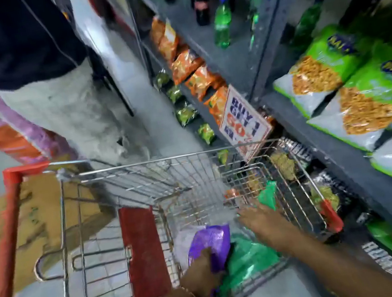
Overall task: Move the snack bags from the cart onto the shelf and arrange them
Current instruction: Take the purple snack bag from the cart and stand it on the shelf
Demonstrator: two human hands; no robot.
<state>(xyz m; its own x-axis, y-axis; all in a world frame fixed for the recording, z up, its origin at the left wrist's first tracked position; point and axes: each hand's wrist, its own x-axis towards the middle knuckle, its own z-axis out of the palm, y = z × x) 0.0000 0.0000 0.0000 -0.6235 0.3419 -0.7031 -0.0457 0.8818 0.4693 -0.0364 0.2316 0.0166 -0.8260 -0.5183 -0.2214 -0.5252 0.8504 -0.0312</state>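
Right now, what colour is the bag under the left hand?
Purple bag, gripped by the left hand; head view.

purple bag (210, 244), green bags (248, 259), silver cart (120, 172) with red handle (2, 261).

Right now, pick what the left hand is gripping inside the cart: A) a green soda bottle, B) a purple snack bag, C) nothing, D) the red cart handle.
B: the left hand closes on the purple snack bag in the cart, while the right hand reaches flat toward the green bags.
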